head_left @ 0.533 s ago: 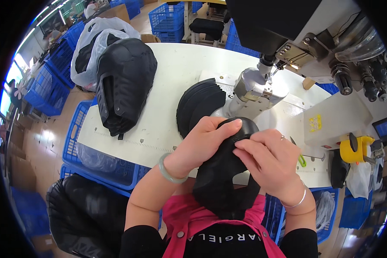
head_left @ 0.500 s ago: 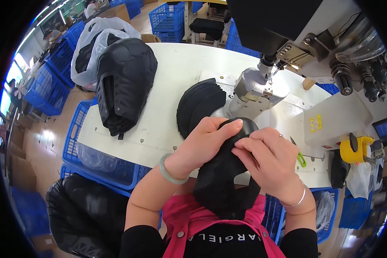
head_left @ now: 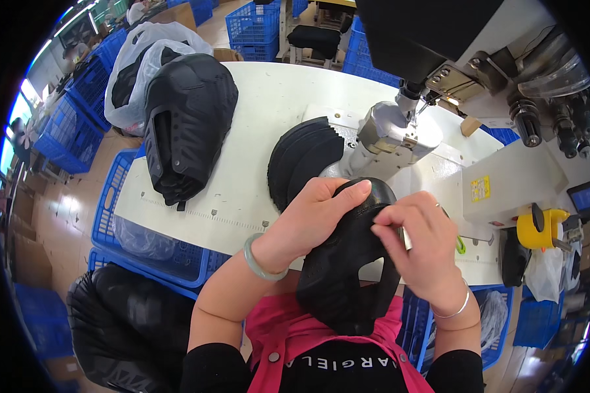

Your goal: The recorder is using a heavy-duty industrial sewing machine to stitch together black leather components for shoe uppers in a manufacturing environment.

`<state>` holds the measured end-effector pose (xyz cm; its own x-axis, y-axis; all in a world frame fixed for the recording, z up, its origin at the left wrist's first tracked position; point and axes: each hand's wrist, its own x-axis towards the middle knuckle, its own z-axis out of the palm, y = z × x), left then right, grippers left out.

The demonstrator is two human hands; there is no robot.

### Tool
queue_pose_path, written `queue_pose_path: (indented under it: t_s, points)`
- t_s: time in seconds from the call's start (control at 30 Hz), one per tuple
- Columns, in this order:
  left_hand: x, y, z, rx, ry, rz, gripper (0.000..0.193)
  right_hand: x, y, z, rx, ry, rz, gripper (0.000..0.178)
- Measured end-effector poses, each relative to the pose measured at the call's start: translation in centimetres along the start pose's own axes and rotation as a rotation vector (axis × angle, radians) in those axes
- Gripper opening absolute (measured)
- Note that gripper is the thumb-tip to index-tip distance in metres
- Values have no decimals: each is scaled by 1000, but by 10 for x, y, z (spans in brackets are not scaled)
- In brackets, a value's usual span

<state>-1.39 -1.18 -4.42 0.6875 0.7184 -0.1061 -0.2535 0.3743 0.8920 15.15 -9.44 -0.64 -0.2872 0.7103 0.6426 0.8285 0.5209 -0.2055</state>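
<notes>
A black shoe upper point(head_left: 331, 278), with a shiny mesh-textured toe, hangs over the table's front edge against my pink apron. My left hand point(head_left: 311, 223) grips it, thumb lying on the toe and the other fingers hidden beneath. At its right side, my right hand point(head_left: 426, 245) has thumb and forefinger pinched together beside the toe seam; what they hold, if anything, is too small to make out. Just beyond the toe stands the metal post of a sewing machine point(head_left: 390, 137). Left of the post lies a fanned stack of curved black pieces point(head_left: 295, 164).
More black uppers are stacked on the white table point(head_left: 249, 98) at left, beside a white plastic bag point(head_left: 121, 88). A green handle point(head_left: 461, 245) shows past my right hand. Blue crates point(head_left: 108, 209) and a pile of black uppers point(head_left: 134, 321) sit below at left.
My right hand has moved a little to the right across the upper, its fingertips drawing away from the toe seam. My left hand keeps its grip, and more of the mesh toe shows.
</notes>
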Motion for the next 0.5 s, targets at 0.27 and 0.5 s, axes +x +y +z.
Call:
queue_pose_path:
  t_s: [0.27, 0.5]
  points:
    - [2, -2, -1, 140, 4, 60, 38, 7, -17, 4, -440, 2, -247, 16]
    - [7, -9, 5, 120, 22, 161, 39, 26, -6, 3, -467, -183, -311, 19]
